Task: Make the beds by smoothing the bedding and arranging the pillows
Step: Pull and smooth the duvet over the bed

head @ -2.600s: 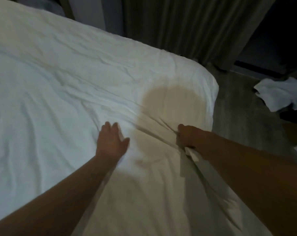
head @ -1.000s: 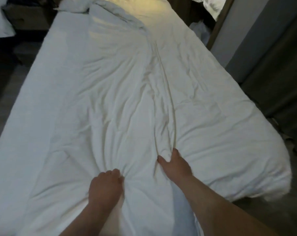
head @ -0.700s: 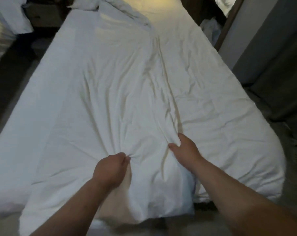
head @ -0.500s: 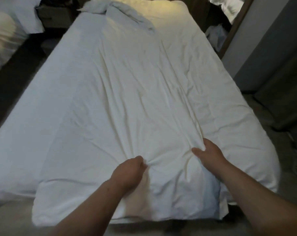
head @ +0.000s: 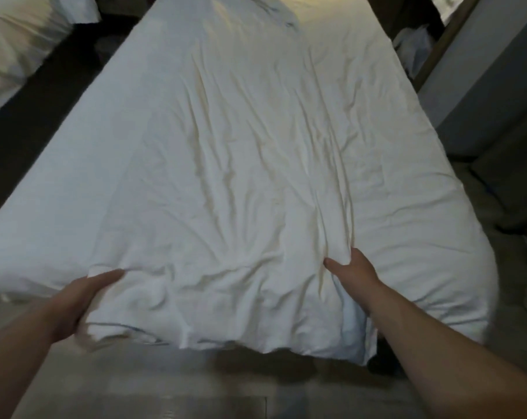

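We stood at the foot of the bed [head: 59, 182] with the duvet [head: 241, 176] spread along it, white and creased, its near edge hanging over the end above the floor [head: 195, 388]. Our left hand [head: 84, 300] gripped the duvet's near left corner, thumb laid on top and the other fingers hidden beneath the cloth. Our right hand [head: 354, 273] was further right and a little up the bed, pinching a long ridge of fabric between thumb and curled fingers. From that ridge, folds ran up the middle toward the head, where the bedding lay bunched in warm light. The right side of the duvet bulged over the mattress edge, near a grey wall [head: 483, 71]. A second bed [head: 14, 40] showed at the upper left, across a dark aisle.
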`<state>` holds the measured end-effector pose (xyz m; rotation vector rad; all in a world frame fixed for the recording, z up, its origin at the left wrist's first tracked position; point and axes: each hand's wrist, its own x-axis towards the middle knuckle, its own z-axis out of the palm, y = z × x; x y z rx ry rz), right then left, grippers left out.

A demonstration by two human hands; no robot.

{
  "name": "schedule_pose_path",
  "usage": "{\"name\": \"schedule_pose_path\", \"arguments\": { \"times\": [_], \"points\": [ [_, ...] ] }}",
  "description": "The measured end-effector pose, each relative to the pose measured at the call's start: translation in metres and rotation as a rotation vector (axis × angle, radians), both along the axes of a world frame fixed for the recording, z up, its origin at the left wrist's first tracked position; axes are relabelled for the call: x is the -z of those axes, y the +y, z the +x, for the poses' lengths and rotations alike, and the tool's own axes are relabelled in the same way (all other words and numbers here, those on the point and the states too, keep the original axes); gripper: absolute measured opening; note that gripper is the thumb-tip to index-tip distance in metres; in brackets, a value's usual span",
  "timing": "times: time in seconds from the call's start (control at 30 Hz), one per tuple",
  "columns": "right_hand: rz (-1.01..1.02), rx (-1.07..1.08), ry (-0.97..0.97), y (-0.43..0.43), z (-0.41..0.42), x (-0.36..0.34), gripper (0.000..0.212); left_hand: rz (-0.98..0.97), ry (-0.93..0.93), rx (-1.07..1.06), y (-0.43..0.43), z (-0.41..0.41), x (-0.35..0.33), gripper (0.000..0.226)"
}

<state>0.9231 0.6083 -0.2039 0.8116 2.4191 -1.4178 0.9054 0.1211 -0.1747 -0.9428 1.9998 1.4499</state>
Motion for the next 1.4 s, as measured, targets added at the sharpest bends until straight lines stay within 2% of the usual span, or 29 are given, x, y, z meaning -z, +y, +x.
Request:
{"name": "schedule_pose_path", "arguments": {
  "times": [0.07,0.13,0.2,0.3,0.37,0.4,0.43,0.5,0.53,0.57,0.63,0.77,0.87,0.93,0.97,1.03,1.07,1.1,1.13,1.17,1.23,1.33,1.4],
  "points": [
    [-0.048,0.008,0.013,-0.003,0.003,-0.005,0.046,0.176,-0.063,0.008,0.007,0.006,-0.012,0.047],
    [-0.031,0.019,0.024,-0.001,0.005,-0.01,0.047,0.197,-0.106,0.021,0.012,0.013,-0.024,0.04],
    [0.069,-0.005,0.026,0.007,0.007,-0.016,0.047,0.225,-0.161,0.041,0.015,0.019,-0.029,0.036],
    [0.226,-0.023,0.035,0.021,0.012,-0.022,0.041,0.087,-0.168,0.159,0.01,0.024,-0.025,0.035],
    [0.306,-0.014,0.036,0.02,0.015,-0.015,0.04,-0.103,-0.094,0.234,0.006,0.024,-0.013,0.047],
    [0.322,-0.001,0.019,0.017,0.016,-0.011,0.04,-0.138,-0.054,0.23,0.009,0.024,-0.01,0.051],
    [0.323,0.017,-0.008,0.011,0.017,-0.008,0.041,-0.139,-0.004,0.185,0.01,0.023,-0.004,0.046],
    [0.301,0.066,-0.066,0.002,0.018,-0.001,0.048,0.009,0.057,0.005,0.013,0.018,0.002,0.025],
    [0.293,0.087,-0.085,0.0,0.021,0.002,0.051,0.104,0.039,-0.102,0.012,0.017,0.003,0.026],
    [0.288,0.092,-0.091,0.0,0.024,0.003,0.053,0.165,0.024,-0.136,0.012,0.016,0.002,0.027],
    [0.268,0.068,-0.076,0.004,0.031,0.004,0.048,0.203,0.033,-0.033,0.004,0.018,0.004,0.022],
    [0.272,0.05,0.0,0.018,0.043,-0.006,0.04,0.058,-0.04,0.169,-0.02,0.025,0.011,0.028],
    [0.3,0.07,-0.028,0.018,0.047,0.004,0.039,-0.083,-0.148,0.194,-0.071,0.019,0.078,0.089],
    [0.298,0.11,-0.109,0.004,0.044,0.015,0.041,-0.299,-0.14,0.217,-0.074,0.011,0.106,0.108],
    [0.335,0.148,-0.148,-0.005,0.042,0.019,0.046,-0.456,-0.093,0.249,-0.057,0.01,0.091,0.104],
    [0.543,0.203,-0.148,-0.022,0.037,0.02,0.059,-0.791,0.205,0.276,0.002,0.009,0.039,0.084],
    [0.659,0.166,-0.094,-0.031,0.035,0.017,0.066,-0.895,0.423,0.278,0.022,0.006,0.029,0.078],
    [0.746,0.073,-0.018,-0.037,0.035,0.015,0.07,-0.956,0.61,0.369,0.038,0.002,0.022,0.076],
    [0.818,-0.046,0.053,-0.041,0.035,0.014,0.072,-1.004,0.704,0.552,0.049,-0.003,0.025,0.077],
    [0.872,-0.167,0.094,-0.044,0.036,0.014,0.071,-1.017,0.675,0.75,0.057,-0.008,0.03,0.085],
    [0.889,-0.38,0.028,-0.038,0.038,0.02,0.072,-0.99,0.403,0.965,0.066,-0.016,0.046,0.106],
    [0.756,-0.55,-0.227,-0.021,0.031,0.026,0.083,-0.985,0.213,1.051,0.072,-0.033,0.059,0.117],
    [0.695,-0.618,-0.319,-0.014,0.019,0.02,0.092,-0.98,0.147,1.094,0.075,-0.041,0.054,0.119]
  ]
}}
